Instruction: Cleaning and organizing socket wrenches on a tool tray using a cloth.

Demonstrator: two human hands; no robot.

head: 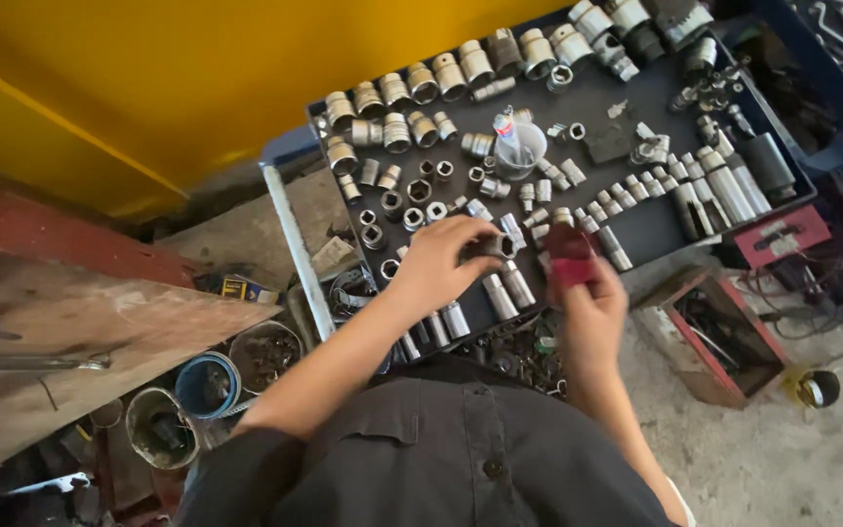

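A dark tray (626, 220) holds several metal sockets in rows and loose groups. My left hand (438, 263) reaches over the tray's near part and pinches a dark cylindrical socket (495, 245) between thumb and fingers. My right hand (589, 310) is raised beside it, closed around a small dark red object (570, 257), blurred, just right of the socket. Long chrome sockets (507, 291) lie under and between my hands. A clear plastic cup (518, 149) with a small bottle in it stands mid-tray.
A yellow wall (197, 78) fills the upper left. A worn wooden board (80, 322) sits at left, with tins (209, 383) of parts below it. A red-edged box of tools (719, 337) and a small can (817, 387) stand on the concrete floor at right.
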